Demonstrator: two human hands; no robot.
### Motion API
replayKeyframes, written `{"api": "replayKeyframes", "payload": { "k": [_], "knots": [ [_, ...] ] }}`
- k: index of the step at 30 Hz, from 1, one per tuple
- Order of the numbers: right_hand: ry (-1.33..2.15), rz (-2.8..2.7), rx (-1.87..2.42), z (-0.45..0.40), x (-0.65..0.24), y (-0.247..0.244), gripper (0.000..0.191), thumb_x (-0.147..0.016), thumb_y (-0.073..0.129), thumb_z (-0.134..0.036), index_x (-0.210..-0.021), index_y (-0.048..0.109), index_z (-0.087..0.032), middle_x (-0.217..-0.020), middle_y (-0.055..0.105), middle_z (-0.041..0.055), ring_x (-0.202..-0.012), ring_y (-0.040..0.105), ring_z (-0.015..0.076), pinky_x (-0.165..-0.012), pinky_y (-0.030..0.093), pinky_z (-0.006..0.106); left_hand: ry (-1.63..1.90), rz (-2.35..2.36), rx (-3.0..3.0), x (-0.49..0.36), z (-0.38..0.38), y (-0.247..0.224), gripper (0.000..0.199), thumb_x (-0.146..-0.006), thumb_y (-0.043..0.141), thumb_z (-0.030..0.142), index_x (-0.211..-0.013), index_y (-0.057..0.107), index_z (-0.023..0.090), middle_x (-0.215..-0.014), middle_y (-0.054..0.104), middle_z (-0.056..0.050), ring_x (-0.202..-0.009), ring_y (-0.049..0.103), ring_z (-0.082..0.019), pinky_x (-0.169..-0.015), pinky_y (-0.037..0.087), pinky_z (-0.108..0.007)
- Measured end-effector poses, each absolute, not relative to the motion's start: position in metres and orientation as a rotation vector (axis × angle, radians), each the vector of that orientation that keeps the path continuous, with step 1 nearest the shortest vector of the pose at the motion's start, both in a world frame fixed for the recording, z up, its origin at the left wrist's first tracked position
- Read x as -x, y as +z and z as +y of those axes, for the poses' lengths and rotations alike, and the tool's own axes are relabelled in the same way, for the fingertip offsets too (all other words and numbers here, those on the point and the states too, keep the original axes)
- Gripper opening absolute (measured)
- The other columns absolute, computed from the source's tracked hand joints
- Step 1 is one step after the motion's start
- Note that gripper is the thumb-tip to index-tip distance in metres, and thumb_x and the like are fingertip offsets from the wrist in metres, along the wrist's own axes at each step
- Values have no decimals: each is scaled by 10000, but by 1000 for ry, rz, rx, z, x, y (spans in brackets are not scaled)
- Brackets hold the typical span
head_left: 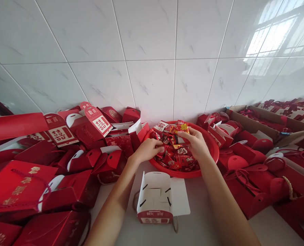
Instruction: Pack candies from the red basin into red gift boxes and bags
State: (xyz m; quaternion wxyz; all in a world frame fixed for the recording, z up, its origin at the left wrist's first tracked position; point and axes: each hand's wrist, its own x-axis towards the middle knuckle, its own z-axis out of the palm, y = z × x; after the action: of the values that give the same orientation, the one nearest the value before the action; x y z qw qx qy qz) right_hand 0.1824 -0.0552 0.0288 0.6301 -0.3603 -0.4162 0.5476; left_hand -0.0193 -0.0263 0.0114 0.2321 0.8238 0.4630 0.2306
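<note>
A red plastic basin (pixel 215 150) holds a heap of wrapped candies (pixel 184 160) in shiny red packets. My right hand (pixel 195 142) is over its right side, thumb and fingers closed on a red and gold wrapped candy (pixel 180 130). At the left rim, my left hand (pixel 149 149) reaches into the heap with bent fingers pinched at a red wrapped candy (pixel 160 153); its fingertips are partly hidden. Between my forearms an open gift box (pixel 155 217) stands with its white inside facing up, a side flap folded out and cord handles at its sides. Nothing lies inside it.
Many red gift boxes (pixel 77 184) are piled on the left, some with flaps up. More red boxes (pixel 254 184) crowd the right side. Behind them is a cardboard carton (pixel 257 121) with red items. A white tiled wall (pixel 152 85) closes off the back of the white tabletop (pixel 200 225).
</note>
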Motion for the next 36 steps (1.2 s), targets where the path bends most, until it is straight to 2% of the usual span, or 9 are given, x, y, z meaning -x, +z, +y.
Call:
{"api": "replayKeyframes", "payload": {
  "k": [5, 7, 10, 16, 21, 25, 28, 32, 36],
  "knots": [
    [1268, -987, 800, -55, -181, 28, 344, -617, 882, -399, -867, 756, -198, -909, 782, 53, -831, 730, 256, -655, 586, 336, 1184, 1098, -1887, 17, -34, 26, 409, -894, 576, 564, -1025, 718, 204, -818, 721, -29, -478, 631, -173, -503, 488, -307],
    [1260, -1018, 807, -55, -181, 28, 369, -634, 877, -416, -901, 744, -199, -947, 781, 50, -879, 729, 248, -696, 587, 328, 1353, 970, -1868, 16, -40, 34, 380, -858, 660, 518, -1047, 751, 201, -995, 765, -63, -755, 739, -227, -671, 585, -325],
    [1271, -1122, 804, -57, -181, 31, 389, -671, 864, -429, -954, 733, -197, -1007, 775, 53, -948, 722, 247, -767, 579, 329, 1426, 772, -1941, 15, -50, 43, 276, -827, 732, 409, -1012, 797, 215, -1203, 754, -84, -1194, 665, -286, -967, 572, -379],
    [1258, -1202, 834, -70, -182, 44, 420, -719, 841, -430, -1042, 716, -192, -1092, 761, 76, -1039, 705, 275, -858, 572, 377, 1391, 737, -2014, 15, -62, 48, 237, -896, 697, 363, -1067, 804, 238, -1361, 680, -89, -1312, 600, -286, -1107, 503, -433],
    [1275, -1235, 798, -78, -184, 52, 451, -696, 862, -411, -1059, 708, -191, -1140, 756, 88, -1093, 699, 300, -892, 576, 408, 1457, 783, -1971, 13, -68, 51, 238, -859, 741, 313, -1074, 786, 221, -1379, 665, -92, -1295, 610, -275, -1023, 570, -380],
    [1260, -1276, 757, -80, -186, 56, 446, -688, 874, -380, -1055, 715, -181, -1114, 768, 95, -1039, 724, 289, -883, 584, 401, 1525, 850, -1787, 11, -73, 55, 518, -751, 824, 281, -1240, 672, 206, -1325, 681, -110, -1100, 703, -236, -867, 626, -327],
    [1228, -1280, 778, -81, -187, 57, 483, -644, 897, -368, -1048, 715, -176, -1049, 779, 89, -964, 739, 276, -848, 599, 402, 1517, 902, -1698, 13, -76, 58, 529, -688, 859, 298, -1170, 676, 176, -1214, 725, -104, -984, 729, -216, -859, 626, -333],
    [1204, -1304, 895, -88, -193, 64, 606, -584, 921, -345, -1121, 691, -181, -1000, 777, 79, -902, 743, 279, -814, 611, 430, 1310, 906, -1754, 22, -86, 66, 423, -751, 815, 323, -1132, 723, 166, -1052, 764, -77, -877, 735, -193, -801, 623, -311],
    [1184, -1612, 1015, -103, -206, 76, 632, -597, 899, -359, -1173, 698, -193, -1112, 751, 85, -1029, 711, 325, -870, 593, 451, 919, 874, -1945, 41, -106, 79, 394, -841, 735, 290, -1222, 712, 191, -841, 764, -34, -766, 725, -174, -699, 591, -274]
  ]
}}
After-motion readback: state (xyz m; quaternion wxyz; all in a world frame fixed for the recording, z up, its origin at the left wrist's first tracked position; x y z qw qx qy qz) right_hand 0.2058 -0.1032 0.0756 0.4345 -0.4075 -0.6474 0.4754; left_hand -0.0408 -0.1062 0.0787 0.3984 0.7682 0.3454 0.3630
